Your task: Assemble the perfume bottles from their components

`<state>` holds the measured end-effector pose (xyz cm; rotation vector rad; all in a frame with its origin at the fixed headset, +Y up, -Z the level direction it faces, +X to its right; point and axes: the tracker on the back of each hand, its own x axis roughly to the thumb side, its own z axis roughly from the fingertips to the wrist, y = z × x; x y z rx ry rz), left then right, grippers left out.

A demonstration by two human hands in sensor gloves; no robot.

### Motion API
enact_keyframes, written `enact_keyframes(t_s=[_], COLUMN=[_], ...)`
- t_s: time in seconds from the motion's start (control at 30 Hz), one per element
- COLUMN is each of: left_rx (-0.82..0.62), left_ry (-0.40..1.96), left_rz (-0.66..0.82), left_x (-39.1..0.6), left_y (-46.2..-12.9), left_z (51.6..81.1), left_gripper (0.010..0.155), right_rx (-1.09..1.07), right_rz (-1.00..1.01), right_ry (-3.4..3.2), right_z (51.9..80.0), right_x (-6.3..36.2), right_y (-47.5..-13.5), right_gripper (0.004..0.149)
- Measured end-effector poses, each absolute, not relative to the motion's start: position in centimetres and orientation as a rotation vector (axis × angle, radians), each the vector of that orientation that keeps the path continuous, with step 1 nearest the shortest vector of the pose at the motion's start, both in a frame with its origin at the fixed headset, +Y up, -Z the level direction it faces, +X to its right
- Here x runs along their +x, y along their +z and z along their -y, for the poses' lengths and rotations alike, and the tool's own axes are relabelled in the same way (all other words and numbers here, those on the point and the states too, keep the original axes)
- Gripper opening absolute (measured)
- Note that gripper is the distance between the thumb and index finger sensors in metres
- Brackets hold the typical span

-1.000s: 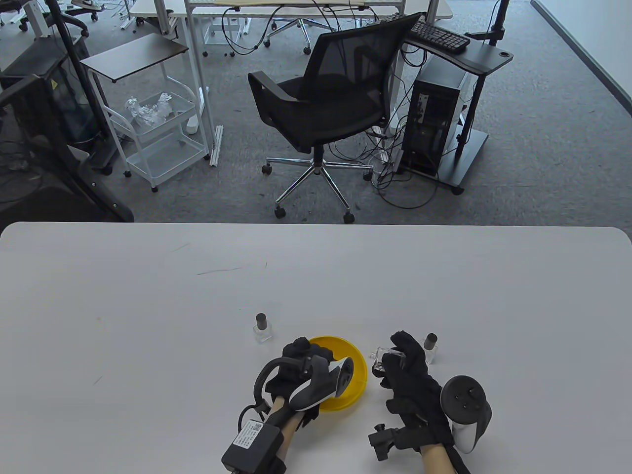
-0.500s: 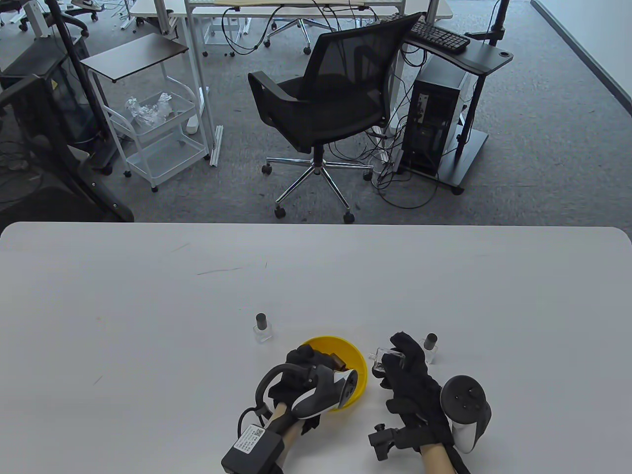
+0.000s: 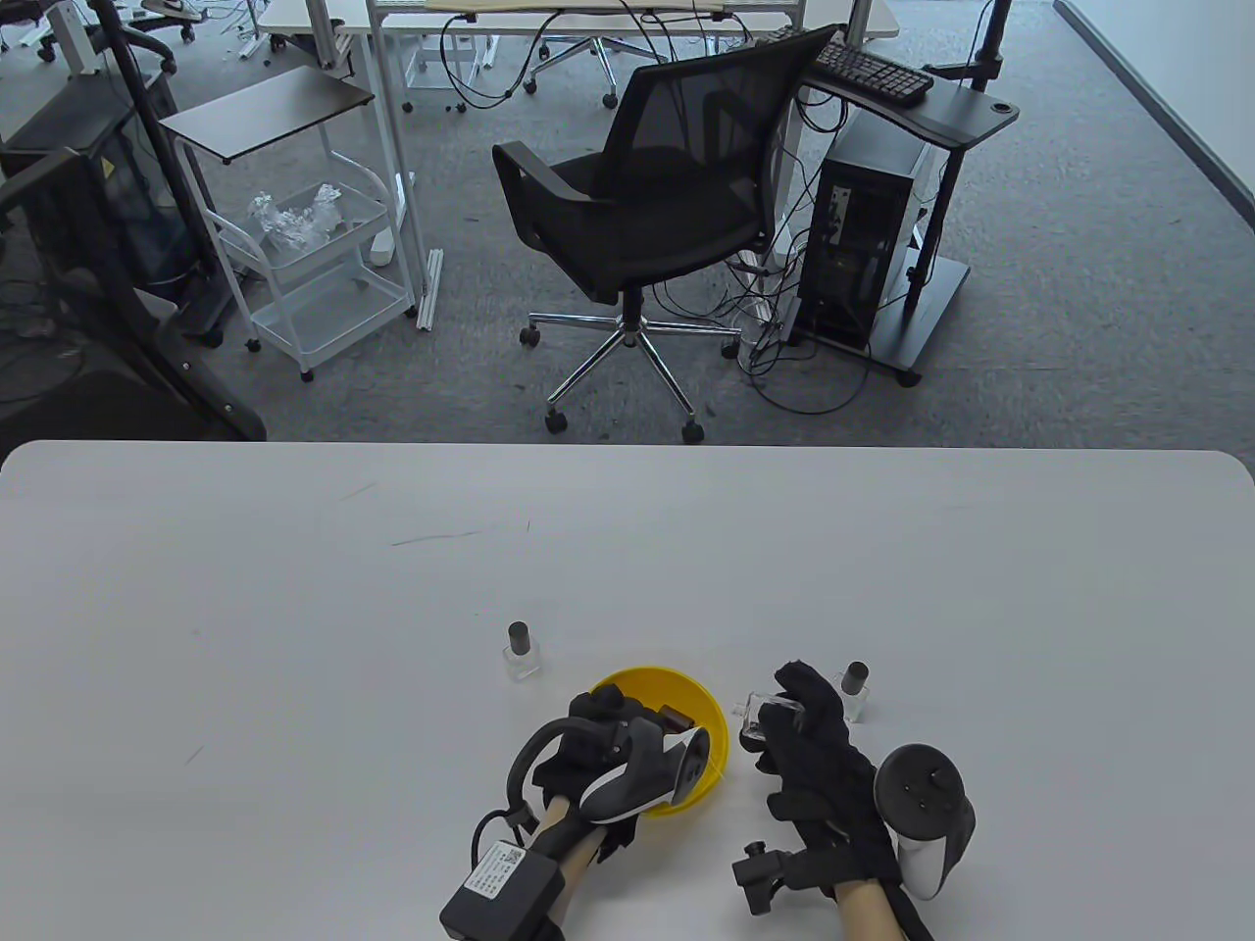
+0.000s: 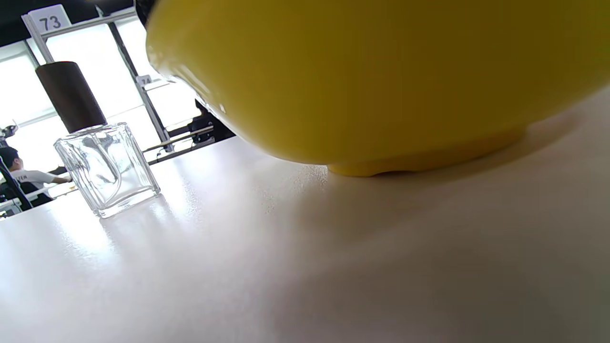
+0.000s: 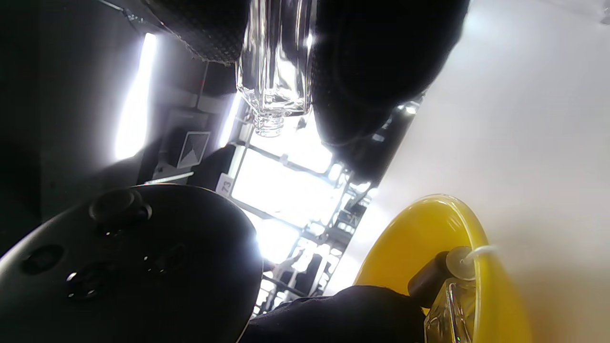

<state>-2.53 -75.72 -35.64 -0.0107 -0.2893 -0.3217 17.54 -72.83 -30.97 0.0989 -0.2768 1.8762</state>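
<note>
Table view: left hand (image 3: 608, 750) reaching into yellow bowl (image 3: 711, 708) at 6 o'clock of table (image 3: 294, 608), fingers hidden behind tracker, grasp cannot be told. Right hand (image 3: 814, 755) at 3 o'clock of bowl, gripping clear uncapped glass bottle (image 3: 760, 714), held off the surface. Two capped bottles standing: one (image 3: 521, 652) at 11 o'clock of bowl, another (image 3: 855, 689) at 1 o'clock of right hand. Left wrist view: bowl underside (image 4: 381, 85) filling the top, resting on its foot; capped bottle (image 4: 102, 162) at 9 o'clock, square clear body, dark cylindrical cap, upright. No fingers visible. Right wrist view: bottle (image 5: 274, 71) at 12 o'clock, pinched between gloved fingers (image 5: 381, 57), threaded neck open and bare; in bowl (image 5: 472, 267) at 5 o'clock a dark sprayer cap (image 5: 431, 278) with thin white tube, beside another glass piece (image 5: 445, 314). Probable step: fetching the cap. Best done by pinching cap at its sides, keeping tube straight, holding bottle neck steady and aligned before feeding tube in.
</note>
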Motion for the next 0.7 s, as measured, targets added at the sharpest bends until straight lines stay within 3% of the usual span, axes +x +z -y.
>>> enact_keyframes(t_s=[0.7], left_rx=[-0.116], left_ry=[-0.291], left_rz=[0.29], left_x=[-2.5], left_y=[-36.2], left_z=[74.5], left_gripper=[0.047], right_rx=[0.113], right_rz=[0.256], right_ry=[1.88], right_z=[73.0], right_x=[17.3], right_y=[-31.1], right_gripper=[0.057])
